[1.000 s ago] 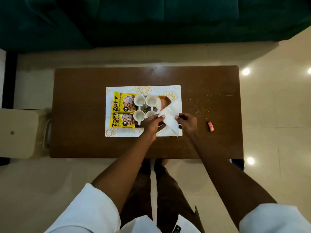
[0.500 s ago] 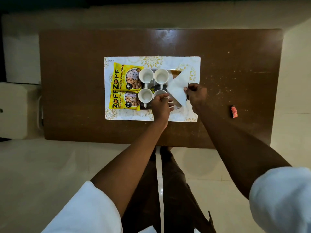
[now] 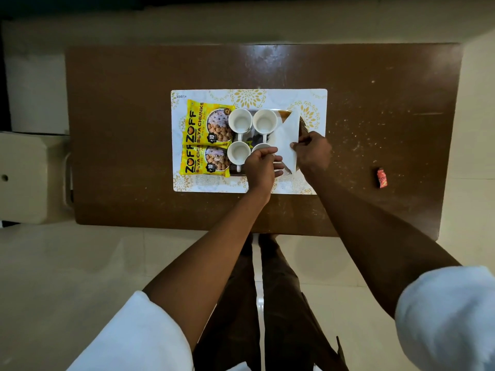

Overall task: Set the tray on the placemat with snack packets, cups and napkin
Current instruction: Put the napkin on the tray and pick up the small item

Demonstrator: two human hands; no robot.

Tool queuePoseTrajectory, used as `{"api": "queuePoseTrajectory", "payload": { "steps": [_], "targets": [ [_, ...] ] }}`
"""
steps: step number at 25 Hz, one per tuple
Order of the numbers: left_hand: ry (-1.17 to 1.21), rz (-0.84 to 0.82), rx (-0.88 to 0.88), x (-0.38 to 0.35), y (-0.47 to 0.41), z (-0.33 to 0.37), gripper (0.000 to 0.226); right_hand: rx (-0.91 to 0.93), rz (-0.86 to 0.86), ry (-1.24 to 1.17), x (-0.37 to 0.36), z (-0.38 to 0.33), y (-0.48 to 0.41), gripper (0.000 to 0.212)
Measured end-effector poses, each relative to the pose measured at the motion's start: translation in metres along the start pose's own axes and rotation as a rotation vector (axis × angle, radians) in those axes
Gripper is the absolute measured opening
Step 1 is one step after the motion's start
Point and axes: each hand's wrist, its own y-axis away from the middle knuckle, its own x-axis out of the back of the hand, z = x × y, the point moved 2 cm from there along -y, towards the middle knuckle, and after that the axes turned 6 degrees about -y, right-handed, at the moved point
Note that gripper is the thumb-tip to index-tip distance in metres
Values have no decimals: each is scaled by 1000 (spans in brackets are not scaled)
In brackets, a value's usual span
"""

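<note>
Head view: the napkin (image 3: 285, 141) lies over the right end of the tray (image 3: 284, 113), on the placemat (image 3: 267, 96). The right hand (image 3: 312, 153) pinches its edge. The left hand (image 3: 261, 170) curls beside it; I cannot tell if it grips. The near cup (image 3: 258, 147) is just by that hand, so a bump could tip it.

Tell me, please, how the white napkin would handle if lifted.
The napkin looks thin and folded flat, so probably light and floppy. The right hand pinches its edge; it would likely droop or unfold.
</note>
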Motion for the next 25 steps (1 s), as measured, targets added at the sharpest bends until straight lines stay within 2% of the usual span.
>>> {"api": "queuePoseTrajectory", "payload": {
  "steps": [8,16,21,25],
  "targets": [
    [-20,-70,1,-2,3,5,27,-20,16,-3,-5,-3,4,30],
    [-160,-213,17,-41,28,1,28,-15,7,-277,49,30,40,16],
    [-500,-407,-59,-97,56,-25,28,-145,166,-178,130,102,53,22],
    [-603,-427,-102,-148,58,-31,28,-233,295,-217,182,143,38,28]
  ]
}}
